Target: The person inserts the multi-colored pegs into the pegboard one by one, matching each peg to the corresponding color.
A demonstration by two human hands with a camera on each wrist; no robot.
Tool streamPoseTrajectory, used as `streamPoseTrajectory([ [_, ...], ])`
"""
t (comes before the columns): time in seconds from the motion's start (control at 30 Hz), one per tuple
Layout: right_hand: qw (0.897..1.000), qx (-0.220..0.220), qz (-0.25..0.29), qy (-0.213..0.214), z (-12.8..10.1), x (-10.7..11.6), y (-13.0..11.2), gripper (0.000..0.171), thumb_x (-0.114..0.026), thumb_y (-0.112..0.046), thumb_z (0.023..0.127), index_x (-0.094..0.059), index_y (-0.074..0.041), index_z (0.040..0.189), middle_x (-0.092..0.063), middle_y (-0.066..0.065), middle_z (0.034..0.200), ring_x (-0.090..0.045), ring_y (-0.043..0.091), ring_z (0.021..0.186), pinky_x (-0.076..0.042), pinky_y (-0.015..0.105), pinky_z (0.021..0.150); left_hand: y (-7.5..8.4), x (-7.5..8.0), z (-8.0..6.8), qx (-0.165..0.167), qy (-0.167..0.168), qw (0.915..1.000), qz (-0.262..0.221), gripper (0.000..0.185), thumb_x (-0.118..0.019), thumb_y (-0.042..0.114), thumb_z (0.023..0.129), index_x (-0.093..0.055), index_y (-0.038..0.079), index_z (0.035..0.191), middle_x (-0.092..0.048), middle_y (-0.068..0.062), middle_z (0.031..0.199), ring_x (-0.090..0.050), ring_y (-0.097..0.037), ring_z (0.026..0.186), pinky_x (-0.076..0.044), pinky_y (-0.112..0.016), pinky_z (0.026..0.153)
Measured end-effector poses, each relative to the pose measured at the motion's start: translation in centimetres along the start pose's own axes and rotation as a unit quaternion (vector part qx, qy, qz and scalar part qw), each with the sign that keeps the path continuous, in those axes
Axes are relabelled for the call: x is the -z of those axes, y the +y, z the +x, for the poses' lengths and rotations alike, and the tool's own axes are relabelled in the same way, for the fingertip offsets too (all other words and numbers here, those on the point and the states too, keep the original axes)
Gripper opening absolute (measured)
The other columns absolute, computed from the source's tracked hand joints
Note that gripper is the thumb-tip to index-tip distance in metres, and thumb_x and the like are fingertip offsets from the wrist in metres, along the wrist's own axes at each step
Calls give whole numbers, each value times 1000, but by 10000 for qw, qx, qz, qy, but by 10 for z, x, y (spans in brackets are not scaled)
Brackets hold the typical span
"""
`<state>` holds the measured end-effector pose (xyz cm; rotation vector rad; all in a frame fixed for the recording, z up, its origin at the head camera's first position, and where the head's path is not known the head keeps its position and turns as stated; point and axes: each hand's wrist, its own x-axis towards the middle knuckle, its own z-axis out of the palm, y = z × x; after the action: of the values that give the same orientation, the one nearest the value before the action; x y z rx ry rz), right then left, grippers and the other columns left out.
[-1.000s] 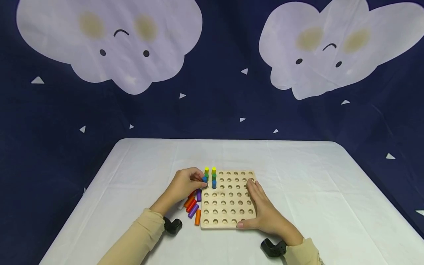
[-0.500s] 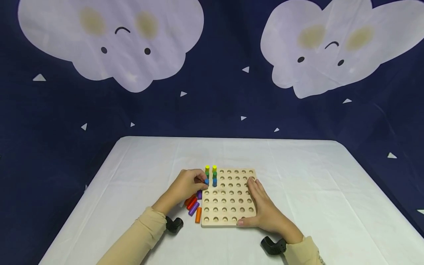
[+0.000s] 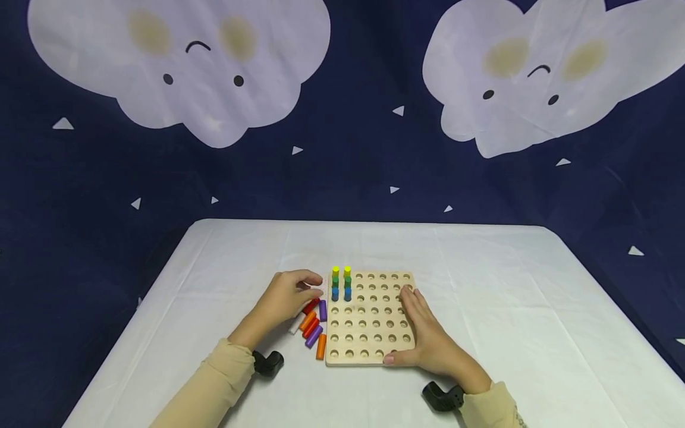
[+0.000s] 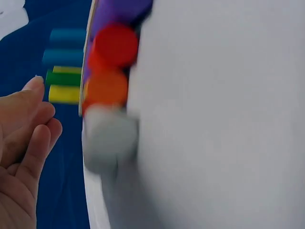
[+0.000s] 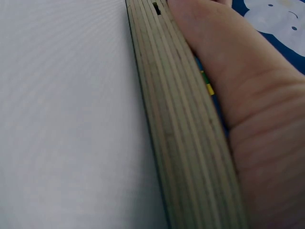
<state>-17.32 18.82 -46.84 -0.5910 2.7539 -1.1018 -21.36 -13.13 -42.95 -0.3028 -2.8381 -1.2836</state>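
A wooden pegboard with rows of round holes lies on the white table. At its far left corner, two yellow pegs, two green pegs and two blue pegs stand upright in pairs. My left hand hovers just left of these, thumb and fingers apart, holding nothing; the left wrist view shows the hand near the standing pegs' tops. Across the board's right side rests my right hand, fingers spread along that side and thumb at the near edge. The right wrist view shows the thumb against the board's layered edge.
Loose pegs lie left of the board: a white peg, a red peg, a purple peg, an orange peg and several others. Behind the table hangs a dark blue cloth with clouds.
My left hand has lowered a blue peg into the left column, let it go and drawn back to the left. The right hand keeps its place on the board.
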Motion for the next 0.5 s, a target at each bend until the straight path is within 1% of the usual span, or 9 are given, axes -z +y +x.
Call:
streamPoseTrajectory([
  [0.07, 10000, -6, 0, 7, 0, 0, 0, 143, -87, -63, 56, -4, -10, 160, -1, 11, 168, 4, 39, 154, -9, 67, 117, -5, 6, -4, 10, 107, 9999, 50, 21, -77, 18, 86, -74, 12, 106, -75, 1, 104, -70, -15, 94, -57, -36, 87],
  [0.13, 10000, -13, 6, 18, 0, 1, 0, 143, -87, -64, 56, -4, -10, 160, -1, 11, 168, 5, 39, 154, -8, 67, 117, -9, 12, -8, 59, 110, 9998, 129, 22, -78, 18, 86, -74, 9, 106, -75, -1, 103, -70, -15, 94, -57, -36, 87],
  [0.27, 10000, -12, 39, 24, 0, 2, 0, 144, -88, -63, 56, -4, -10, 160, -1, 10, 168, 5, 37, 154, -7, 67, 117, -15, 19, -18, 259, -69, 9992, 280, 22, -78, 17, 85, -73, 9, 105, -75, -1, 102, -69, -15, 93, -57, -36, 87],
  [0.3, 10000, -5, 29, 24, 0, 2, 0, 144, -87, -64, 56, -4, -10, 160, -1, 10, 168, 5, 37, 154, -7, 67, 117, -16, 21, -21, 265, -129, 9990, 332, 22, -79, 16, 85, -73, 9, 105, -75, 0, 102, -69, -14, 93, -57, -37, 87],
  [0.37, 10000, 4, 35, 20, 0, 1, 0, 143, -88, -63, 56, -4, -10, 160, -1, 10, 168, 5, 38, 154, -8, 67, 117, -18, 22, -25, 240, -220, 9984, 460, 21, -79, 14, 84, -74, 10, 104, -74, 1, 101, -68, -14, 93, -56, -37, 87],
  [0.5, 10000, 8, 25, 13, 0, 0, 0, 143, -88, -63, 56, -4, -10, 160, -1, 11, 168, 4, 38, 154, -8, 67, 117, -19, 23, -29, 86, -324, 9967, 735, 17, -79, 11, 83, -74, 11, 99, -74, 2, 96, -66, -12, 90, -56, -38, 87],
])
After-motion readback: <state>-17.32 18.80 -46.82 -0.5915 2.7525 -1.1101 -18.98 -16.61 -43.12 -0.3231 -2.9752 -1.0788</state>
